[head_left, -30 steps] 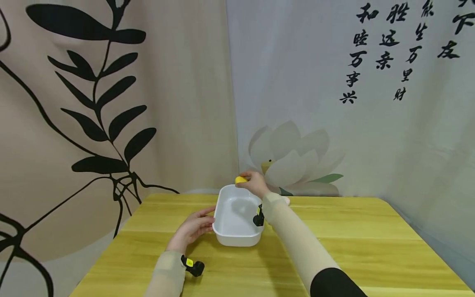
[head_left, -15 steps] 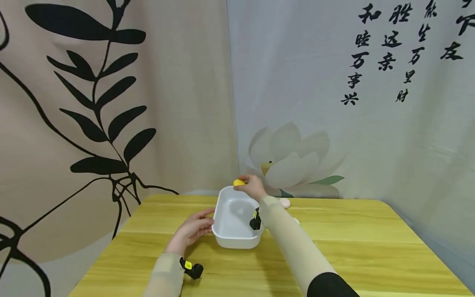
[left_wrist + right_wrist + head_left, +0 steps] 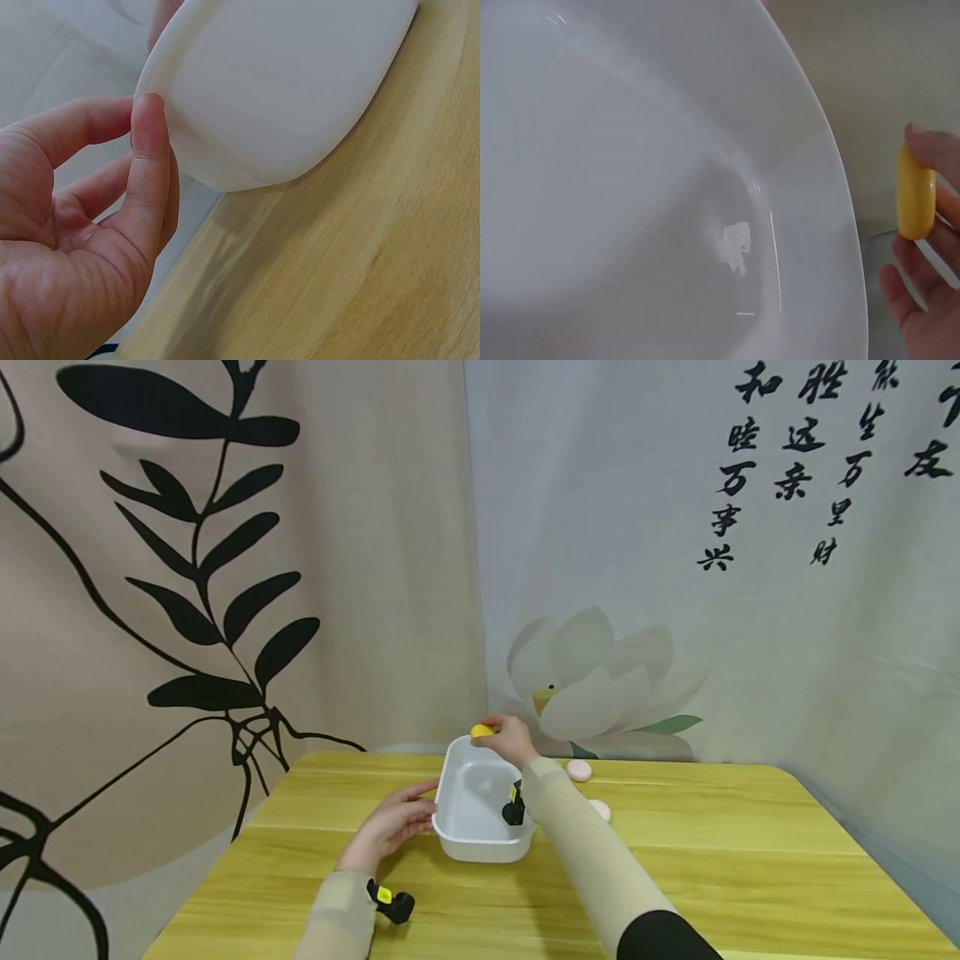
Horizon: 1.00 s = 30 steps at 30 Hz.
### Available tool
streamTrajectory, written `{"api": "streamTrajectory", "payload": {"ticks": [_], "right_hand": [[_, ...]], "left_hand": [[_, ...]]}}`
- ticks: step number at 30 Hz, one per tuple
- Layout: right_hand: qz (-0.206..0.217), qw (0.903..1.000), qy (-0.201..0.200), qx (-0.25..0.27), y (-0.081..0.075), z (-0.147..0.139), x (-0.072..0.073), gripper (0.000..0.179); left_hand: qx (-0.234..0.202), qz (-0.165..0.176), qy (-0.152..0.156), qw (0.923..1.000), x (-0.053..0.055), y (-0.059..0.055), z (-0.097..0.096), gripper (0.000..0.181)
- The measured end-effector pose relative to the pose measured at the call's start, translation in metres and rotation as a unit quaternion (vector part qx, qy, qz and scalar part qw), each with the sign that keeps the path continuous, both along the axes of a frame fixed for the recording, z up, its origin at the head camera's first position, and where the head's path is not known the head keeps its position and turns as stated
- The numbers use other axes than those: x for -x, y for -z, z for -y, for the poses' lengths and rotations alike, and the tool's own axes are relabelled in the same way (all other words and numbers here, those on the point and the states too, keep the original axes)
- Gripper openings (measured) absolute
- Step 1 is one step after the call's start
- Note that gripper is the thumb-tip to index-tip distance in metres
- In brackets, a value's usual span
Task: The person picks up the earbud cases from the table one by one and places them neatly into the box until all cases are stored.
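Note:
A white rectangular tub (image 3: pixel 480 806) stands on the wooden table. My left hand (image 3: pixel 390 827) is at its left side, fingers mostly straight, fingertips touching the outer wall near the rim; in the left wrist view the tub's outside (image 3: pixel 270 90) fills the upper middle. Over the tub's far rim, my right hand (image 3: pixel 512 739) pinches a small yellow rounded disc (image 3: pixel 482 730) between thumb and fingers. The right wrist view shows this disc (image 3: pixel 915 195) edge-on, outside the rim. The visible part of the tub's inside (image 3: pixel 592 187) holds nothing; the right wrist hides some of it.
Two pale pink-white discs, a far one (image 3: pixel 579 770) and a nearer one (image 3: pixel 600 810), lie on the table (image 3: pixel 750 860) right of the tub. The nearer disc is partly behind the right sleeve. A printed curtain (image 3: pixel 390 568) hangs behind the table's far edge.
My right hand, still pinching the yellow disc, has shifted slightly left and down. The two pale discs show more from behind the right sleeve. My left hand stays at the tub.

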State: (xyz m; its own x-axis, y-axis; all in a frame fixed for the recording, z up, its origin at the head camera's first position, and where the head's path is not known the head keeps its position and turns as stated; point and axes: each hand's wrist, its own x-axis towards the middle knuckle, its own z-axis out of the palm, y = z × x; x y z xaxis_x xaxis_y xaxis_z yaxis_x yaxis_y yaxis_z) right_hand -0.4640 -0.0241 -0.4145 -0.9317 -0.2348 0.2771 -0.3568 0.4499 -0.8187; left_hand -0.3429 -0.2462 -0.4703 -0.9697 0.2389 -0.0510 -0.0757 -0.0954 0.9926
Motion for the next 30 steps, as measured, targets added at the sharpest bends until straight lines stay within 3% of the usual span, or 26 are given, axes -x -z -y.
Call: {"api": "streamTrajectory", "payload": {"ticks": [13, 21, 30], "right_hand": [[0.012, 0.9998, 0.017, -0.002, 0.003, 0.003, 0.001, 0.046], [0.032, 0.9984, 0.036, -0.029, 0.006, 0.009, -0.004, 0.049], [0.017, 0.9994, 0.025, -0.016, 0.012, 0.017, -0.008, 0.048]], "left_hand": [[0.009, 0.005, -0.015, 0.9998, 0.001, -0.003, -0.001, 0.056], [0.004, 0.003, 0.0, 1.0, 0.001, -0.003, 0.001, 0.06], [0.006, 0.01, -0.002, 0.9999, 0.0, -0.002, 0.0, 0.058]]}}
